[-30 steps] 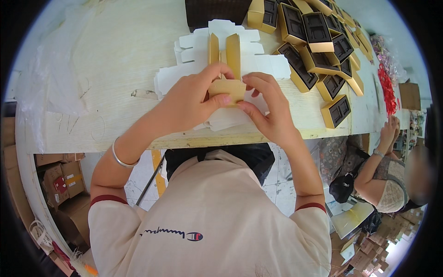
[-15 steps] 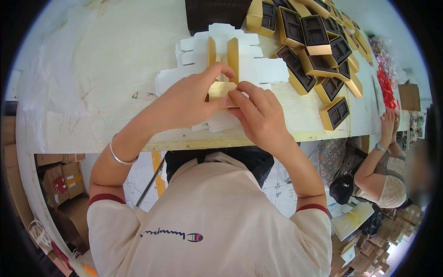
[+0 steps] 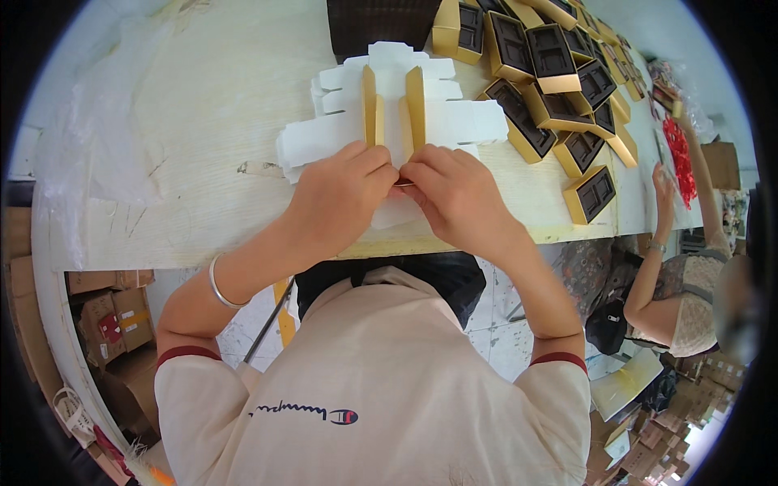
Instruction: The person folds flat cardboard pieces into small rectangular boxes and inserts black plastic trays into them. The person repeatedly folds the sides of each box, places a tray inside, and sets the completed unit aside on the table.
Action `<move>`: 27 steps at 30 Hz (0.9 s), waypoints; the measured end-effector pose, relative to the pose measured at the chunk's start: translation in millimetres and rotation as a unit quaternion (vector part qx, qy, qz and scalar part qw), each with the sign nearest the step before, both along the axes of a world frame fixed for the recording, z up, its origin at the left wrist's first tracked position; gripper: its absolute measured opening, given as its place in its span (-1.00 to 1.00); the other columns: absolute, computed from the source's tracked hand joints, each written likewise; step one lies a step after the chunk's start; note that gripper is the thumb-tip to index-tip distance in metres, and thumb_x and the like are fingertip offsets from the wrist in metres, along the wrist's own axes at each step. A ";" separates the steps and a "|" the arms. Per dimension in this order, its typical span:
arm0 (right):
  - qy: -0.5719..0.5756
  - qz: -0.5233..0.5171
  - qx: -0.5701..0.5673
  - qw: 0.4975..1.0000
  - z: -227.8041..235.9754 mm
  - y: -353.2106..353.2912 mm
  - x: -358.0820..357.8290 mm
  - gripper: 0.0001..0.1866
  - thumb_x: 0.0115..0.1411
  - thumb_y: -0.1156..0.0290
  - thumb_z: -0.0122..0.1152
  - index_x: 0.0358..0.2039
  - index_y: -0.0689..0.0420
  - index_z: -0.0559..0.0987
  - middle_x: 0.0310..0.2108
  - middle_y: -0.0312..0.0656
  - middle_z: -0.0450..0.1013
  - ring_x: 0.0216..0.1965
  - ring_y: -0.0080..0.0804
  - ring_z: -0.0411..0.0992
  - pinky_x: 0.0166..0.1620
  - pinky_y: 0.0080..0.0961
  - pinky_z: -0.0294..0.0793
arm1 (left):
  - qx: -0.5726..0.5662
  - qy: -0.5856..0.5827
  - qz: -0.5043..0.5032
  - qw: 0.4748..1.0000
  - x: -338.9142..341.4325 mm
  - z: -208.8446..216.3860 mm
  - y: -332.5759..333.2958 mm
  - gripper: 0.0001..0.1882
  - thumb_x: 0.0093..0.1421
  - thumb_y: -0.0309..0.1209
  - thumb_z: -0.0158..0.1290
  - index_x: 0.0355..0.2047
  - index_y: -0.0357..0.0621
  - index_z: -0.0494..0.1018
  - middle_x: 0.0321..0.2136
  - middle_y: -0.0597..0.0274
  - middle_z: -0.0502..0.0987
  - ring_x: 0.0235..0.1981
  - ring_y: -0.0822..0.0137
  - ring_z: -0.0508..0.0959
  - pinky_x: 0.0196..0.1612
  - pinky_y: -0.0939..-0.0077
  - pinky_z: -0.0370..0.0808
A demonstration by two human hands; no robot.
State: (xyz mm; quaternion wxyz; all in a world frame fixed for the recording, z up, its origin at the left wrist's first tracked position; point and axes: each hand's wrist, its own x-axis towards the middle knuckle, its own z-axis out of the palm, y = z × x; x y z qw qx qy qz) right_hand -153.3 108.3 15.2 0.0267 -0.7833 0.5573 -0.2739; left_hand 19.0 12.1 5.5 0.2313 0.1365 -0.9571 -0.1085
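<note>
Flat white carton blanks (image 3: 463, 121) lie stacked in front of me. On top of them, a partly folded gold carton (image 3: 416, 109) has two long side walls standing upright. My left hand (image 3: 344, 190) pinches the carton's near end, thumb and fingertips pressed together. Beside it, my right hand (image 3: 460, 190) pinches the same near end, its fingertips almost touching the left ones. The fingers hide most of that end; a thin dark edge shows between them.
Gold boxes with black inserts (image 3: 596, 194) are piled at the right. Beyond the blanks stands a dark box (image 3: 381, 28). Clear plastic film (image 3: 97, 154) covers the table's left end. At far right, another person's arms (image 3: 664, 211) reach near red material (image 3: 681, 162).
My left hand has drawn back toward me, from reaching over the carton to pinching its near end. The near gold flap has gone out of sight. The co-worker's arms have spread apart.
</note>
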 end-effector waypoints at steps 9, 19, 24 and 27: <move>-0.057 -0.008 -0.027 0.998 -6.6 6.9 0.9 -0.77 -0.03 0.54 0.34 -0.33 0.24 0.53 -0.25 -0.11 0.40 -0.27 -0.13 0.40 -0.24 -0.38 0.43 | -0.076 0.059 0.049 0.994 8.6 -2.8 8.9 -0.79 -0.09 -0.53 0.14 -0.36 -0.12 0.55 -0.37 0.37 0.48 -0.42 0.32 0.45 -0.49 0.50 0.44; -0.074 0.022 0.068 0.995 4.4 -0.8 -18.2 -0.63 -0.09 0.48 0.36 -0.20 0.17 0.53 -0.11 -0.12 0.40 -0.20 -0.17 0.37 -0.17 -0.28 0.39 | 0.209 -0.136 -0.071 0.966 1.0 31.6 -31.0 -0.95 0.04 -0.51 0.13 -0.47 -0.19 0.48 -0.44 0.23 0.50 -0.28 0.18 0.48 -0.24 0.35 0.44; 0.115 -0.024 -0.064 0.991 11.2 -13.7 -61.5 -0.68 -0.08 0.48 0.29 -0.23 0.10 0.55 -0.22 -0.20 0.44 -0.25 -0.28 0.37 -0.25 -0.37 0.33 | 0.083 -0.115 -0.111 0.984 12.4 41.0 -43.5 -0.88 0.02 -0.46 0.17 -0.38 -0.14 0.54 -0.28 0.28 0.55 -0.09 0.20 0.44 -0.03 0.30 0.36; 0.157 -0.002 -0.102 0.982 12.9 -17.6 -51.3 -0.74 -0.09 0.48 0.30 -0.30 0.13 0.56 -0.37 -0.27 0.43 -0.35 -0.34 0.35 -0.27 -0.45 0.30 | -0.072 -0.028 -0.001 0.997 5.9 48.6 -23.6 -0.84 0.00 -0.46 0.18 -0.35 -0.11 0.55 -0.21 0.31 0.54 -0.04 0.21 0.41 0.04 0.29 0.31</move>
